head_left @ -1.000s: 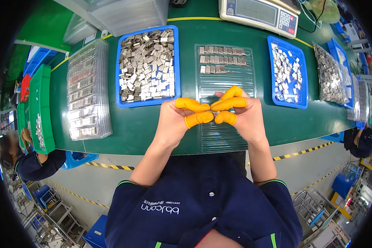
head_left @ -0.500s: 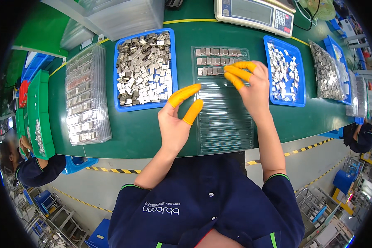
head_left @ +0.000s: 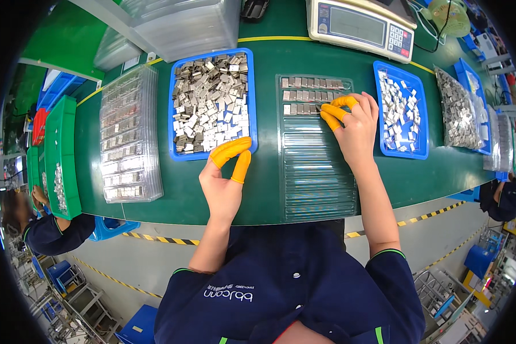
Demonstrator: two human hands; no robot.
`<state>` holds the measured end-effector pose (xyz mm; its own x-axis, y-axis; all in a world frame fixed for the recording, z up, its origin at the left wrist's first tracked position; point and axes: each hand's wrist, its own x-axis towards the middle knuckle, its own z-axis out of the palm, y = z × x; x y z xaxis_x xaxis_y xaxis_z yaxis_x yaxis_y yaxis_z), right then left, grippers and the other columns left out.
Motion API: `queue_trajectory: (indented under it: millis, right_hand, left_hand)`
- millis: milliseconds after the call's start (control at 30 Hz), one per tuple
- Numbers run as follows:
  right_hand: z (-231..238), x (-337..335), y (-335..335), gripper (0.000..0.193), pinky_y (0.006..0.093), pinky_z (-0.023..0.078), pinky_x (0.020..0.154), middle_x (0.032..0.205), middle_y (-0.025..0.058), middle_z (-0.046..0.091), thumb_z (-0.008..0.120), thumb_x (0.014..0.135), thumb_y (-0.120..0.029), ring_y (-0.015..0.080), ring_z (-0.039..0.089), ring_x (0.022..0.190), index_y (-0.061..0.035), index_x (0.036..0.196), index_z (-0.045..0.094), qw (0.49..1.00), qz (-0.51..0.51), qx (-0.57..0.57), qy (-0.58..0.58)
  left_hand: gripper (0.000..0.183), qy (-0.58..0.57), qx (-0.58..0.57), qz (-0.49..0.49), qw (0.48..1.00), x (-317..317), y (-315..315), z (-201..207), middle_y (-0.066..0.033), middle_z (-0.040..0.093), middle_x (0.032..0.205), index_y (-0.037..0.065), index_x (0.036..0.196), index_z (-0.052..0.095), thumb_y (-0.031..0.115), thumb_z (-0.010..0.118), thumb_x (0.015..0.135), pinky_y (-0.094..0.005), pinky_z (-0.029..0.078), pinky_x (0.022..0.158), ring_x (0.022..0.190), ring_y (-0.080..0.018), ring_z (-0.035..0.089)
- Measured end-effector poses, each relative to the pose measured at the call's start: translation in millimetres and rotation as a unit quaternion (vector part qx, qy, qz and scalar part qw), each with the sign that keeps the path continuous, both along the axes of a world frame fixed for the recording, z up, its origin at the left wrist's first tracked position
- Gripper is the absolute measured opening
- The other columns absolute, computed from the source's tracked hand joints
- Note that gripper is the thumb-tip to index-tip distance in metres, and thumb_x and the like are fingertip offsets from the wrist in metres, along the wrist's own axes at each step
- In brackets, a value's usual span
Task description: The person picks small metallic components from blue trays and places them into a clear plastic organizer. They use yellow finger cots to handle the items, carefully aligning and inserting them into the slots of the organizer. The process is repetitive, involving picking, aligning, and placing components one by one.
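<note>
Beyond shirt lettering (head_left: 228, 294), left hand (head_left: 221, 184) half-parted, empty; right hand (head_left: 355, 127) pinch-tight on metal part (head_left: 319, 108)

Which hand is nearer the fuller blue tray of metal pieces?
Left. The left hand is at the near edge of that blue tray; the right hand is farther right, at the clear tray.

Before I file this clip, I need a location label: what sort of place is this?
Probably a factory assembly workshop: small parts stand in rows in a clear tray, a scale sits on the green bench, and striped hazard tape marks the floor.
</note>
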<state>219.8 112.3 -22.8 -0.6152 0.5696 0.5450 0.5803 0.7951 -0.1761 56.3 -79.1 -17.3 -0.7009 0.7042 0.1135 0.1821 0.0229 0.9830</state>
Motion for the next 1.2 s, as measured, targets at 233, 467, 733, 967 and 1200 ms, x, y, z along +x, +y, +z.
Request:
queue_trajectory:
  millis: [233,467,733,967,1200]
  right_hand:
    - [2,-1,-3,0.016,0.0429,0.034,0.099,0.088,0.0047,0.063,0.071,0.064,-0.009,0.0222,0.053,0.099,-0.0091,0.080,0.073,1.000,0.021,-0.001,-0.011]
    - [23,1,-22,0.032,0.0374,0.033,0.100,0.105,0.0069,0.063,0.063,0.083,-0.017,0.0218,0.055,0.104,-0.0066,0.112,0.062,0.913,0.096,-0.342,0.198]
    - [40,-3,-70,0.060,0.0387,0.024,0.107,0.138,0.0152,0.040,0.036,0.096,-0.044,0.0246,0.040,0.127,-0.0010,0.138,0.034,0.573,0.279,-0.683,0.358]
    - [48,11,-70,0.052,0.0418,0.014,0.111,0.137,0.0123,0.042,0.047,0.093,-0.032,0.0246,0.037,0.130,-0.0027,0.135,0.038,0.676,0.291,-0.638,0.226]
    - [58,10,-71,0.046,0.0466,0.013,0.112,0.127,0.0121,0.051,0.059,0.084,-0.026,0.0273,0.039,0.127,-0.0052,0.123,0.050,0.829,0.321,-0.455,0.054]
  left_hand:
    - [0.018,0.069,-0.014,-0.015,0.997,2,2,1,-0.0082,0.068,0.097,0.001,0.094,0.068,-0.001,0.068,0.076,-0.0302,0.043,0.088,0.094,-0.0188,0.059]
    - [0.029,0.002,-0.026,-0.058,0.998,8,5,8,-0.0096,0.065,0.103,-0.001,0.106,0.063,-0.002,0.067,0.078,-0.0309,0.045,0.089,0.098,-0.0194,0.060]
    - [0.038,-0.287,0.083,-0.148,0.943,21,28,26,-0.0138,0.064,0.099,-0.006,0.114,0.054,-0.005,0.067,0.077,-0.0343,0.054,0.081,0.091,-0.0238,0.064]
    - [0.030,-0.293,0.023,-0.230,0.928,16,19,27,-0.0118,0.066,0.096,-0.006,0.103,0.061,-0.006,0.070,0.074,-0.0297,0.053,0.082,0.087,-0.0182,0.066]
    - [0.020,-0.210,-0.056,-0.256,0.942,22,19,28,-0.0090,0.069,0.091,-0.004,0.095,0.067,-0.004,0.068,0.075,-0.0252,0.052,0.075,0.084,-0.0145,0.066]
